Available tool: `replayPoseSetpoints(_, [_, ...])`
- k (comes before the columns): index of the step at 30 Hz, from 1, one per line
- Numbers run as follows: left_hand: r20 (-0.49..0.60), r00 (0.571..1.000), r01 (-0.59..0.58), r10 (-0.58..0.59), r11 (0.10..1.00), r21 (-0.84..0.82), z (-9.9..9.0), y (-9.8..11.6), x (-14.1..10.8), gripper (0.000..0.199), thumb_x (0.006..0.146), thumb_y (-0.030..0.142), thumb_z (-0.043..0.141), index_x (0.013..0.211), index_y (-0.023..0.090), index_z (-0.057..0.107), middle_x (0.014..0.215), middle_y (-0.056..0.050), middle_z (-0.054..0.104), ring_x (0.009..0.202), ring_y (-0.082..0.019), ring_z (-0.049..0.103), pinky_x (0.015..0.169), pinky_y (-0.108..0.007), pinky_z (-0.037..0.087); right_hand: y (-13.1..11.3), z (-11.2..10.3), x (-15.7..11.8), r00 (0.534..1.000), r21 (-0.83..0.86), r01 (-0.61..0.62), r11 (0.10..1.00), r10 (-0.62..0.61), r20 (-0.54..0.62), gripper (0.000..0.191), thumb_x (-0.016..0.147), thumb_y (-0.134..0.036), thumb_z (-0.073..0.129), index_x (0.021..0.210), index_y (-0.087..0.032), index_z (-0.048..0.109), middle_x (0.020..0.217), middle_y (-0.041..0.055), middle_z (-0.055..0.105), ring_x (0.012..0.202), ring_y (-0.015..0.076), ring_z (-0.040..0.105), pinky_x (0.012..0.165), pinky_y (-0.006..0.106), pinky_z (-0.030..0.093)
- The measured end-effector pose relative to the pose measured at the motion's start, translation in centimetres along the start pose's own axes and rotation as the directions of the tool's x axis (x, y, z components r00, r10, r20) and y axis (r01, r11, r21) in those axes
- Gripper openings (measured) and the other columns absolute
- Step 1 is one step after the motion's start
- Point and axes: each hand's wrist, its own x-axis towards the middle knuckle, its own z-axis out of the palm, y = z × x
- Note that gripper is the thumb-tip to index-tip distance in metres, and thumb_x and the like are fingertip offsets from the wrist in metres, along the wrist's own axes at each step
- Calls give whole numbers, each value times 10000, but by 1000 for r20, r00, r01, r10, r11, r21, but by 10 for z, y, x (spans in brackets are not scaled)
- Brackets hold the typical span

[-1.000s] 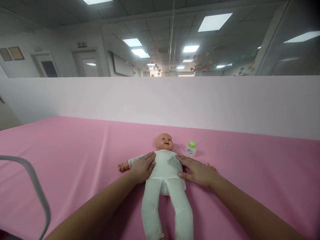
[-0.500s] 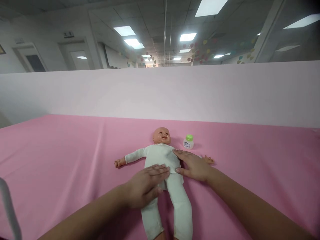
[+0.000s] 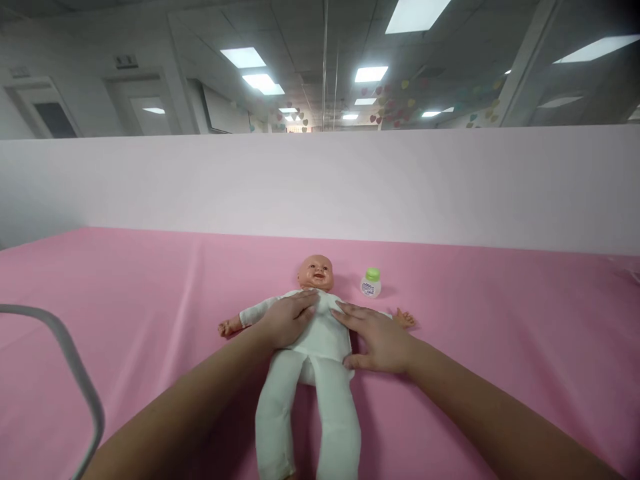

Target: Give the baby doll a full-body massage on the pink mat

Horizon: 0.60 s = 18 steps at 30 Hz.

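A baby doll [image 3: 323, 337] with a white cloth body lies on its back, head away from me and arms spread. My left hand [image 3: 291, 319] rests flat on the left side of its upper chest, fingertips just below the neck. On the right side of the chest lies my right hand [image 3: 377, 337], its fingers stretched out and the thumb apart, low by the doll's side. Both hands are open and hold nothing. The doll's feet are mostly cut off by the lower picture edge.
A small clear bottle with a green cap [image 3: 371, 283] stands right of the doll's head. Pink sheeting [image 3: 135, 287] covers the surface, with a white wall [image 3: 320, 187] behind it. A grey cable [image 3: 83, 373] curves in at the lower left.
My left hand has moved from the doll's lower belly up to the left side of its chest. The right hand stays on the right side. More of the cable shows.
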Motion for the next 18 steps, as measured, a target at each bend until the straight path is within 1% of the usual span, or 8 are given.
replayPoseSetpoints(3, [-40, 999, -1, 2, 1000, 22, 1, -2, -16, 525, 1042, 341, 409, 1514, 184, 577, 1600, -54, 527, 1511, -241, 456, 1275, -420, 347, -12, -5, -4, 999, 2, 38, 999, -38, 25, 1054, 766, -740, 774, 1635, -290, 384, 1730, 99, 256, 1580, 408, 287, 1260, 600, 299])
replayPoseSetpoints(5, [-65, 998, 9, -9, 1000, 9, 3, -4, -24, 527, 1050, 354, 402, 1522, 188, 567, 1608, -54, 518, 1515, -241, 451, 1272, -420, 354, -23, -7, -6, 994, 10, 105, 994, -105, 1, 900, 829, -605, 776, 1602, -270, 460, 1710, 103, 316, 1572, 391, 315, 1271, 586, 287])
replayPoseSetpoints(7, [-89, 995, 42, -43, 999, -11, 5, -6, -28, 542, 1049, 373, 412, 1539, 182, 543, 1621, -68, 501, 1527, -248, 433, 1274, -431, 351, -37, -8, -9, 974, 50, 225, 973, -223, -42, 716, 908, -442, 706, 1569, -244, 514, 1681, 104, 386, 1553, 348, 369, 1283, 553, 281])
replayPoseSetpoints(9, [-104, 991, 87, -89, 996, -26, 8, -7, -28, 569, 1037, 374, 430, 1556, 158, 516, 1642, -95, 468, 1551, -263, 390, 1283, -453, 329, -52, -6, -11, 932, 136, 363, 922, -359, -55, 627, 955, -354, 632, 1561, -237, 522, 1642, 97, 461, 1533, 305, 416, 1288, 524, 282])
replayPoseSetpoints(11, [-109, 985, 130, -135, 990, -55, 11, -6, -26, 588, 1025, 365, 438, 1565, 139, 498, 1656, -115, 442, 1571, -274, 350, 1290, -476, 306, -64, -4, -12, 892, 223, 445, 867, -451, -24, 591, 992, -374, 603, 1564, -251, 511, 1609, 81, 513, 1538, 287, 410, 1294, 524, 265])
replayPoseSetpoints(13, [-110, 979, 161, -173, 981, -108, 14, -4, -24, 590, 1018, 359, 438, 1560, 135, 500, 1654, -121, 446, 1574, -274, 343, 1294, -480, 294, -69, -2, -12, 879, 259, 456, 851, -477, 17, 588, 1015, -449, 596, 1567, -269, 504, 1609, 70, 516, 1550, 290, 387, 1302, 540, 231])
replayPoseSetpoints(15, [-101, 973, 188, -206, 968, -164, 19, 0, -23, 596, 1010, 358, 440, 1554, 123, 504, 1653, -128, 445, 1570, -271, 351, 1299, -471, 285, -64, 0, -10, 899, 233, 420, 877, -437, 24, 672, 996, -568, 612, 1584, -272, 479, 1643, 82, 463, 1558, 313, 369, 1306, 558, 207])
replayPoseSetpoints(18, [-64, 970, 216, -233, 955, -205, 27, 9, -24, 625, 1011, 373, 443, 1566, 89, 482, 1676, -148, 397, 1584, -276, 317, 1309, -468, 259, -46, 0, -3, 953, 126, 300, 946, -302, -5, 904, 914, -723, 642, 1633, -236, 395, 1697, 125, 342, 1578, 364, 311, 1303, 585, 203])
